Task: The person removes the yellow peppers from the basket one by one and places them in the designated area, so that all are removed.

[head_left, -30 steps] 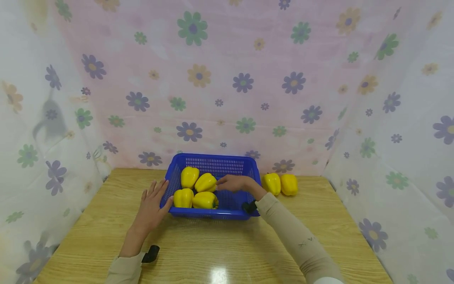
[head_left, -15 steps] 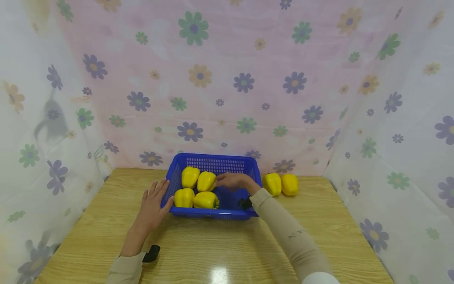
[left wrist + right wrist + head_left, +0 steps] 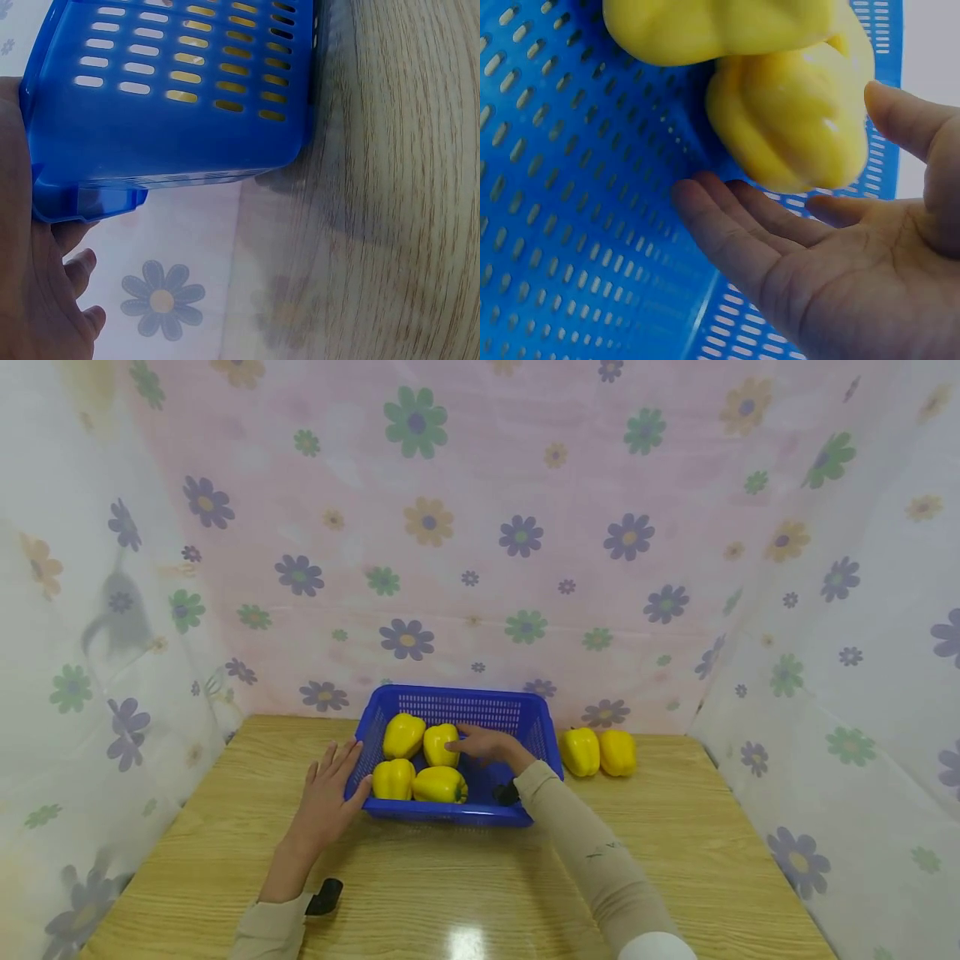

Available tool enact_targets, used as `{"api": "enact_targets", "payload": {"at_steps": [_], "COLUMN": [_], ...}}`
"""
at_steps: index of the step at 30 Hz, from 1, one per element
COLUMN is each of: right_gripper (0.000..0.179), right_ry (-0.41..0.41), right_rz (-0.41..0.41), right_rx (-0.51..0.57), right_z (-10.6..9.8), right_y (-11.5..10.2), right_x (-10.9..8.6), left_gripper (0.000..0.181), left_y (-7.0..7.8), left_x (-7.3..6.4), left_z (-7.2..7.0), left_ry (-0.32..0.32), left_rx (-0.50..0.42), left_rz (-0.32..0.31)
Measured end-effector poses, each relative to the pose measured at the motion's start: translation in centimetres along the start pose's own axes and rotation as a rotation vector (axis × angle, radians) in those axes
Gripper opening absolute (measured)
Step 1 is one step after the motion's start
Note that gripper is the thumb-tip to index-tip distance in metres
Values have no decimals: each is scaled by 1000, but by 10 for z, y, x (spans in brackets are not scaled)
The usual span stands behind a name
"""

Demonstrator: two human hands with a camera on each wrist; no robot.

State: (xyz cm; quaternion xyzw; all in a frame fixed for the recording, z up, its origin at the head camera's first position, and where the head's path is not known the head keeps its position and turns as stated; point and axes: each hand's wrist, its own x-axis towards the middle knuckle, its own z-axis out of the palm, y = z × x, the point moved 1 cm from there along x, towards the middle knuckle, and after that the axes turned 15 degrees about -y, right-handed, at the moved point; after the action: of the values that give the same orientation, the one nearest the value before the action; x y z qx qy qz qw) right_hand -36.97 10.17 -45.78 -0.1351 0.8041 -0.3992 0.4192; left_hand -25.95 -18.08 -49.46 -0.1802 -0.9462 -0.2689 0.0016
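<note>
A blue plastic basket (image 3: 465,812) with slotted walls holds several yellow bell peppers. My right hand (image 3: 491,745) reaches inside it, beside the back-right bell pepper (image 3: 441,746). In the right wrist view the right hand (image 3: 840,262) has its fingers extended and its thumb apart, around that bell pepper (image 3: 795,120); whether skin touches it is hard to tell. My left hand (image 3: 330,797) rests on the basket's left rim, fingers spread. Seen from the left wrist, the left hand (image 3: 45,300) lies along the blue basket (image 3: 172,135) at its rim.
Two more yellow bell peppers (image 3: 581,752) stand on the wooden table (image 3: 420,893) just right of the basket. A flower-patterned curtain (image 3: 465,527) hangs behind and along both sides. A black wrist camera (image 3: 325,897) sits at the left cuff.
The back-right bell pepper in the basket has turned to stand more upright. My right hand has shifted slightly back, its thumb now in front of that pepper. The left hand has stayed on the rim.
</note>
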Motion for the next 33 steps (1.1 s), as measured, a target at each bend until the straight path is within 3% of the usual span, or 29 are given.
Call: {"api": "enact_targets", "payload": {"at_steps": [11,21,33], "right_gripper": [73,71,65], "right_ry": [90,27,30], "right_rz": [-35,-52,-50], "right_rx": [37,183,201], "right_z": [4,-3,-6], "right_y": [4,5,11], "right_x": [14,18,9], "left_gripper": [63,62,63], "left_y": [1,2,-2], "left_x": [-1,-1,2], "left_z": [1,-2,2], "left_ry": [5,3,-10], "left_rx": [-29,-24,-23], "left_rz": [-2,6,-8]}}
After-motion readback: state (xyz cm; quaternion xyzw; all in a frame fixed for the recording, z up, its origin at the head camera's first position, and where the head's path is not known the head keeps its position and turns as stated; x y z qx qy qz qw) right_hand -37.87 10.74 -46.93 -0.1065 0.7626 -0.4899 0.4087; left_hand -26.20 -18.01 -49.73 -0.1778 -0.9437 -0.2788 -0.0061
